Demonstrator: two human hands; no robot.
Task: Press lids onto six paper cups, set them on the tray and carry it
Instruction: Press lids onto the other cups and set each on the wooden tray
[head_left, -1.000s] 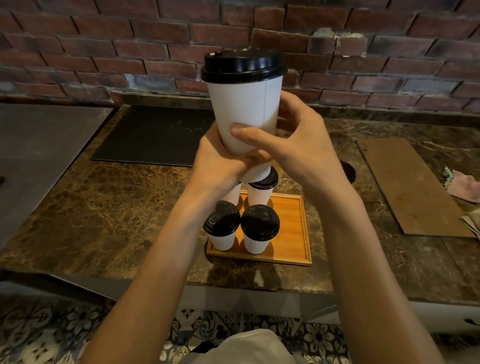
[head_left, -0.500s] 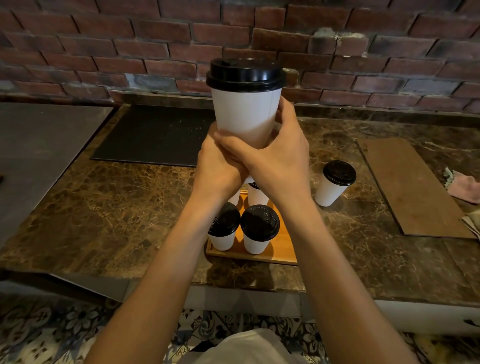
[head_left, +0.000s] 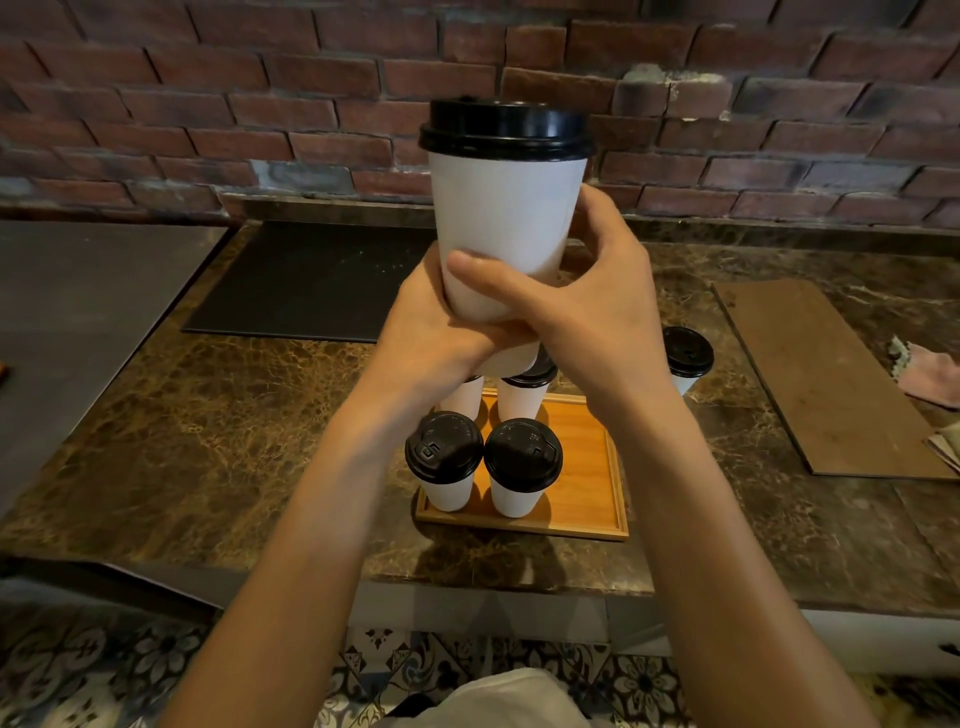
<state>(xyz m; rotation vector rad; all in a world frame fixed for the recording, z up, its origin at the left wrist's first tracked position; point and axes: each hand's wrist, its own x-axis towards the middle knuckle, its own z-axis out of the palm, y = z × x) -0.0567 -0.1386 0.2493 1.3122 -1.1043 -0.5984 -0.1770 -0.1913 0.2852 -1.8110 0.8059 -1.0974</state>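
I hold a white paper cup (head_left: 504, 218) with a black lid (head_left: 506, 130) upright in the air, close to the camera. My left hand (head_left: 431, 327) grips its lower part from the left and my right hand (head_left: 587, 306) wraps it from the right, thumb across the front. Below stands the wooden tray (head_left: 587, 493) with several lidded cups on its left half: two in front (head_left: 444, 457) (head_left: 522, 465), two behind partly hidden by my hands. Another lidded cup (head_left: 685, 358) stands on the counter right of the tray.
The brown marble counter (head_left: 208, 431) runs to a brick wall. A dark mat (head_left: 306, 280) lies at the back left, a wooden board (head_left: 826, 379) at the right, and a pink cloth (head_left: 930, 374) at the far right edge.
The held cup stayed raised, sinking slightly. My right hand shifted its grip around the cup's lower part, and the lidded cup on the counter came into sight from behind it.
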